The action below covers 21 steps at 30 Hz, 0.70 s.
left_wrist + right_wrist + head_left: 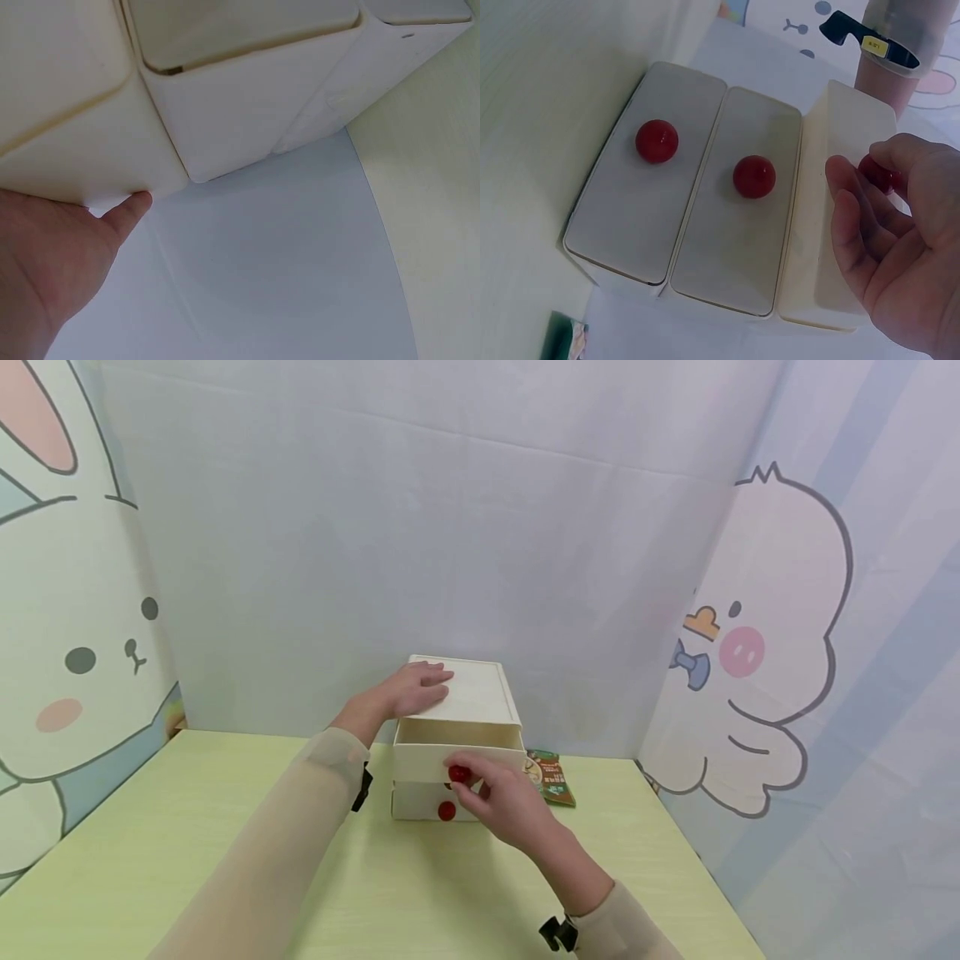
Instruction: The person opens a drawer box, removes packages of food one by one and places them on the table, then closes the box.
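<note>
A small white drawer cabinet point(472, 685) stands on the table, its top drawer point(420, 762) pulled partway out. With thumb and fingers, my right hand point(513, 802) pinches the round red knob point(875, 175) on that drawer's front. My left hand point(414, 690) rests on the cabinet top, fingers extended; in the left wrist view its thumb point(129, 217) lies along the side. Two lower drawers show closed in the right wrist view, with a red middle knob point(754, 177) and a red bottom knob point(657, 141). The open drawer's floor is hidden.
A brown and green snack packet point(551, 778) lies on the pale yellow-green table point(225, 827), just right of the cabinet. Behind stands a pale curtain point(420, 527), with a printed rabbit at left and a chick at right. Both wrists wear black straps.
</note>
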### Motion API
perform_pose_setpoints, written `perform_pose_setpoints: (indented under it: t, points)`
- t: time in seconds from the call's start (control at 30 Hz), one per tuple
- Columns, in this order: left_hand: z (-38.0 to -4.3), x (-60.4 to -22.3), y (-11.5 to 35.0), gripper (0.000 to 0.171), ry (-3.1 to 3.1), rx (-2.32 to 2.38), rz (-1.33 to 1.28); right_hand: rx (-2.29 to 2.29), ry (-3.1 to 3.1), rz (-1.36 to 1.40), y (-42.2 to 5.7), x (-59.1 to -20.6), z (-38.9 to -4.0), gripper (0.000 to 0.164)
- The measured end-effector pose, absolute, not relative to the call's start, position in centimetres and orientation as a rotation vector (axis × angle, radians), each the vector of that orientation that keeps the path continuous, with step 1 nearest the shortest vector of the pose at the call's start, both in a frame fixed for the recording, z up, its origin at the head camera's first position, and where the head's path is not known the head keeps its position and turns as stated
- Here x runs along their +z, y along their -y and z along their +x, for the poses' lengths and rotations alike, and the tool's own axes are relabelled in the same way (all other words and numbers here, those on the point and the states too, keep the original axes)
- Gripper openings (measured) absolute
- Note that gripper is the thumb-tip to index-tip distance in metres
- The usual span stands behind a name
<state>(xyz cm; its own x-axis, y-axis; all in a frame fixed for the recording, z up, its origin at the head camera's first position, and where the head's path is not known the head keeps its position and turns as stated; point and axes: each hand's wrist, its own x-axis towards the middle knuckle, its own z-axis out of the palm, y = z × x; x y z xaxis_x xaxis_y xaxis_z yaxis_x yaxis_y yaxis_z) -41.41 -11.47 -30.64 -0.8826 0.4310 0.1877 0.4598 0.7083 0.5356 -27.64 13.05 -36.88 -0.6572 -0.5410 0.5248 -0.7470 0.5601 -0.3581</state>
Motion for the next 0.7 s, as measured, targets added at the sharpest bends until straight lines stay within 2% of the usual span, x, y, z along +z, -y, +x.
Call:
perform_pose_setpoints:
  t: [0.7]
  points:
    - [-41.2,-30.5,11.3,0.059,2.867,-0.929,-0.705,0.785,2.450,1.056,-12.6,-36.7,-29.6,0.029]
